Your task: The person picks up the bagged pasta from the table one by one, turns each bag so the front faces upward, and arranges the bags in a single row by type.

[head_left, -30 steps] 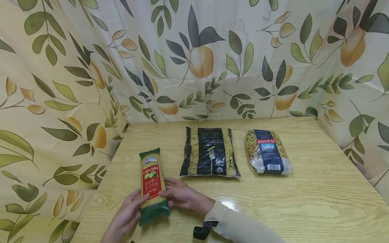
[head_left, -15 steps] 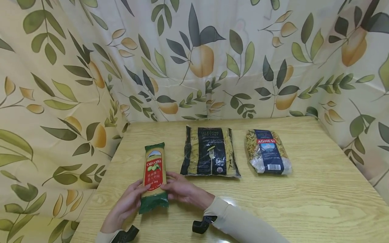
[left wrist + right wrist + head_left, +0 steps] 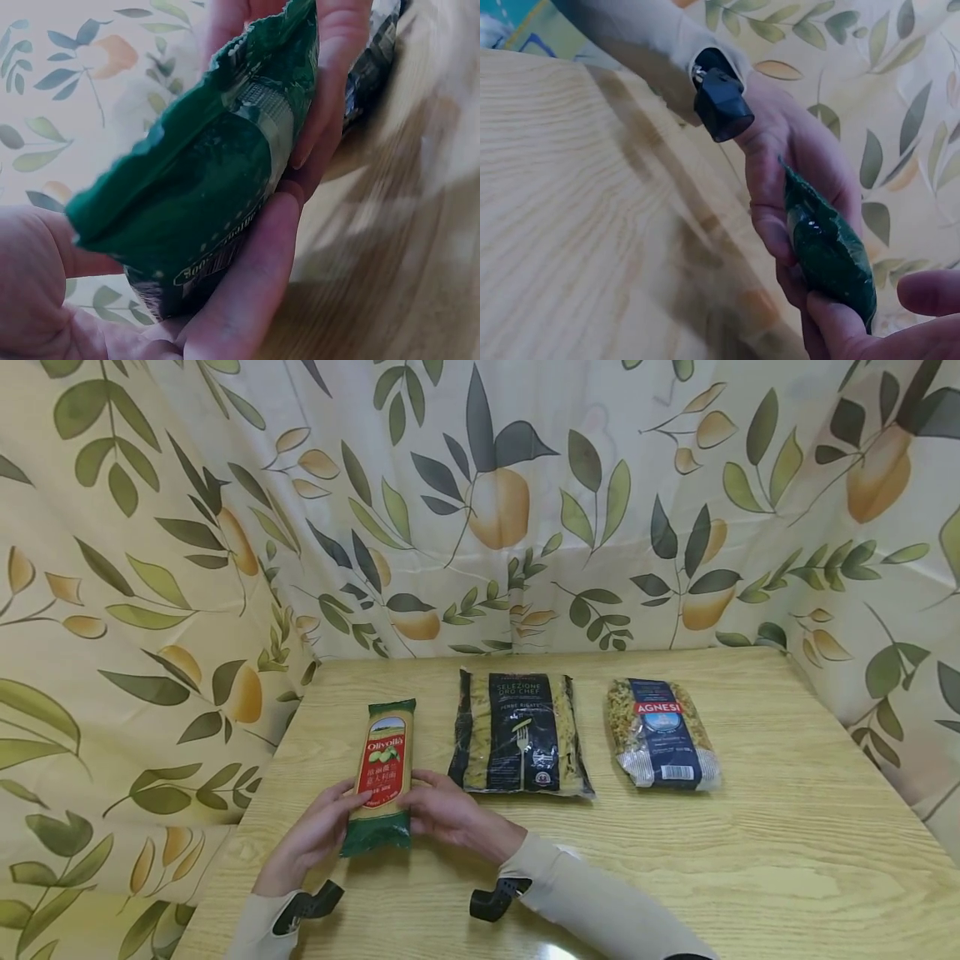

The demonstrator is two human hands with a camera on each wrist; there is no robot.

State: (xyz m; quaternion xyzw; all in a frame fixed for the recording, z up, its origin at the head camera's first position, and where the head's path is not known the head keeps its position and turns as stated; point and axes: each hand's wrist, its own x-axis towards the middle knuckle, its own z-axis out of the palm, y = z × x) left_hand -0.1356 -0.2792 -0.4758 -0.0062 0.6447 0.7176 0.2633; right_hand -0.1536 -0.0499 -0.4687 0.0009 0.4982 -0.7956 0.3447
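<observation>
A long packet of spaghetti (image 3: pixel 384 777), with a red Olivoilà label and green ends, is held between both hands at the left of the table. My left hand (image 3: pixel 318 828) grips its left edge near the lower end, thumb over the front. On the opposite edge my right hand (image 3: pixel 450 810) grips it the same way. The left wrist view shows fingers (image 3: pixel 251 277) behind the packet's green end (image 3: pixel 202 165). In the right wrist view, the packet's green end (image 3: pixel 829 255) sits between the two hands, lifted off the table.
A black bag of penne (image 3: pixel 522 735) lies at the table's middle back. Right of it lies a blue-labelled Agnesi pasta bag (image 3: pixel 662 735). The wooden table (image 3: pixel 787 827) meets a leaf-and-fruit patterned curtain (image 3: pixel 585 527) behind and at the sides. Black cameras sit on both wrists.
Both hands have carried the spaghetti packet away from the body, toward the back of the table and slightly right. The other two bags have stayed in place.
</observation>
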